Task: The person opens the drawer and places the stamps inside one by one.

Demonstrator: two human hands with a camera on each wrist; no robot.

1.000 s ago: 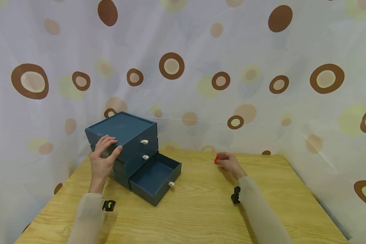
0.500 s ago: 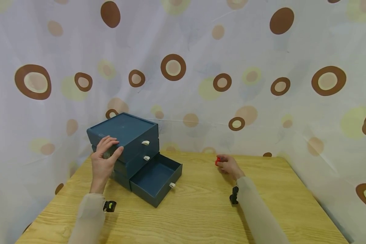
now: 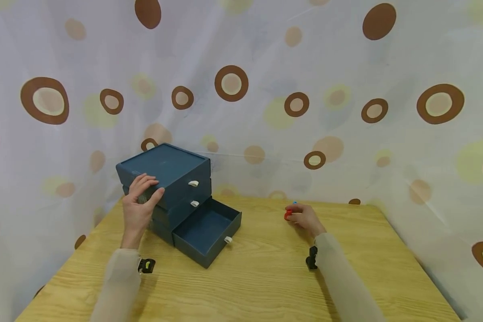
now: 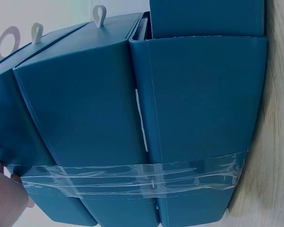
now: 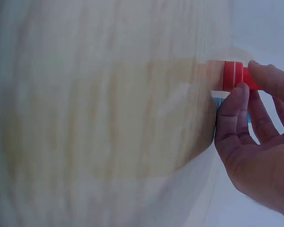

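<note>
On the left stands a dark blue three-drawer cabinet with white loop handles; its bottom drawer is pulled out. My left hand rests on the cabinet's near top edge, fingers on top and thumb by the front corner. Clear tape wraps the side in the left wrist view. Near the table's back edge, my right hand pinches a small red piece between thumb and finger, a cylinder with a thin pale stripe and a narrower end. A blue object shows partly behind those fingers.
A light wooden table carries everything. Behind it and along both sides hangs a white curtain with brown and yellow circles. Black wrist cameras sit on both sleeves.
The right hand and the red piece have shifted slightly toward me, and a bit of blue now shows behind the hand. The left hand stays on the cabinet; the head view has shifted slightly.
</note>
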